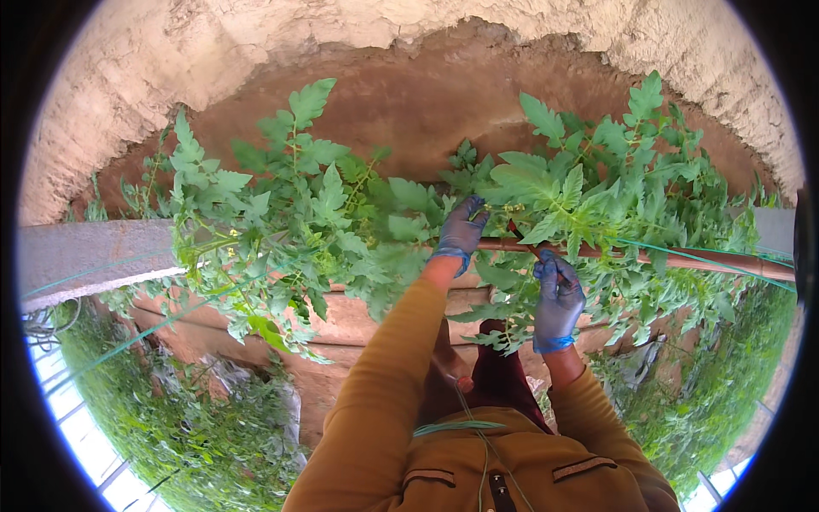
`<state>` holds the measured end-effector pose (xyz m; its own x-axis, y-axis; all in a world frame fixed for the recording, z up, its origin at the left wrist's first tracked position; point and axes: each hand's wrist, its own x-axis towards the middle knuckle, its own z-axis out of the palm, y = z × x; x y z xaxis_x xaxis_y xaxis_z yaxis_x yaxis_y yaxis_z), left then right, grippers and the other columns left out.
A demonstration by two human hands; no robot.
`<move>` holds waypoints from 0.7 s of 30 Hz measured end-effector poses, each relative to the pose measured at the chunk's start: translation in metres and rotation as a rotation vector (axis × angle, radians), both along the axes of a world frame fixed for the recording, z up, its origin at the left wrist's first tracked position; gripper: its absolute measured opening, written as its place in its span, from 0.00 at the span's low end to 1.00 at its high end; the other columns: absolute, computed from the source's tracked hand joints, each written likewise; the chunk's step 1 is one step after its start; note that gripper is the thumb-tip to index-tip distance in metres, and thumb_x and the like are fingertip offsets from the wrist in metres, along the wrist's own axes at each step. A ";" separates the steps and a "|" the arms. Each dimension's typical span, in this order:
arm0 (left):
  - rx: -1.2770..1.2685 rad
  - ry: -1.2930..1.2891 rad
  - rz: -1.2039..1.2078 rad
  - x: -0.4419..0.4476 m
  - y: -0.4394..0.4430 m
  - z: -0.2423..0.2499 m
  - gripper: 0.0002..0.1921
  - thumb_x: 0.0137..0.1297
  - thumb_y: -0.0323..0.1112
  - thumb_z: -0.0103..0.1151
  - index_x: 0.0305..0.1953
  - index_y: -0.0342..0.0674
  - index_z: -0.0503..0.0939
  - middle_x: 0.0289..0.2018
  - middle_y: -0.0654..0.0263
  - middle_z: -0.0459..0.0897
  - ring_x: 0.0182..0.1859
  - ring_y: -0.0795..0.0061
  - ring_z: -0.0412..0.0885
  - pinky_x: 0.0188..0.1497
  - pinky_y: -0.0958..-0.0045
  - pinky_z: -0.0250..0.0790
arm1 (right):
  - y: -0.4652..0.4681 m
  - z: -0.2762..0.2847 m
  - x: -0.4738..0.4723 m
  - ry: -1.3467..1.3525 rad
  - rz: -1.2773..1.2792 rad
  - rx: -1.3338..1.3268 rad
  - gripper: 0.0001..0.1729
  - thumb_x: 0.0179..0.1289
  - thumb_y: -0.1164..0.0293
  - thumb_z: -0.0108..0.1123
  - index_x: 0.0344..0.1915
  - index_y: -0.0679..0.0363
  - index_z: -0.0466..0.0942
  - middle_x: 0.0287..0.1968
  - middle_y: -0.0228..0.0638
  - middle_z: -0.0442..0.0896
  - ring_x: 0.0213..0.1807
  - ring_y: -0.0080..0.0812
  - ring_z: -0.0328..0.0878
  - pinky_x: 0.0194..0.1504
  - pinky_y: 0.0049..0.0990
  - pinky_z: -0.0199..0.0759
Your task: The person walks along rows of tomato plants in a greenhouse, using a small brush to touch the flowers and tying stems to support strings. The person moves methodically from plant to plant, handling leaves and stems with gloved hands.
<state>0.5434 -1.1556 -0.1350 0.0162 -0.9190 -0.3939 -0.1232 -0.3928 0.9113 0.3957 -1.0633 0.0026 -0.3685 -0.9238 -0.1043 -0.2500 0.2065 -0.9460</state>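
Observation:
Tomato plants (563, 182) with broad green leaves spread across the middle of the view. My left hand (459, 233), in a thin blue glove, is among the leaves beside a small cluster of yellowish flowers (514, 208). Leaves hide part of its fingertips, so whether they pinch a stem is unclear. Lower and to the right, my right hand (558, 297) wears a matching glove. Its fingers are closed on a slim dark tool with a reddish tip (524, 241), which points up and left toward the flowers.
A brown horizontal pole (697, 257) runs through the foliage at hand height. Green twine (192, 315) stretches across both sides, and more twine (457, 425) hangs at my waist. A grey beam (96, 253) juts in from the left. An earthen wall (409, 96) rises behind the plants.

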 end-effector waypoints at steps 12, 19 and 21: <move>0.090 0.057 0.013 0.000 -0.001 0.021 0.21 0.66 0.34 0.57 0.58 0.31 0.72 0.55 0.55 0.80 0.57 0.65 0.77 0.61 0.71 0.65 | 0.001 0.006 0.000 0.095 0.041 0.011 0.11 0.71 0.76 0.52 0.50 0.68 0.75 0.46 0.35 0.82 0.40 0.19 0.76 0.47 0.21 0.72; 0.111 0.200 0.046 -0.008 -0.003 0.010 0.21 0.65 0.31 0.56 0.59 0.31 0.71 0.53 0.57 0.79 0.55 0.71 0.76 0.60 0.72 0.65 | -0.002 0.002 -0.005 0.216 0.052 0.004 0.11 0.70 0.78 0.53 0.50 0.68 0.76 0.47 0.37 0.82 0.45 0.22 0.77 0.50 0.23 0.72; 0.109 0.202 0.046 -0.008 -0.003 0.010 0.21 0.65 0.30 0.57 0.58 0.31 0.71 0.52 0.57 0.80 0.53 0.72 0.77 0.59 0.72 0.66 | -0.006 0.001 -0.004 0.338 0.077 -0.011 0.11 0.70 0.76 0.54 0.49 0.68 0.78 0.45 0.41 0.83 0.41 0.26 0.79 0.46 0.25 0.73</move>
<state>0.5358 -1.1588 -0.1248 -0.0320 -0.8708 -0.4905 0.0778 -0.4915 0.8674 0.3914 -1.0693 0.0038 -0.3100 -0.9505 0.0220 -0.5644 0.1654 -0.8088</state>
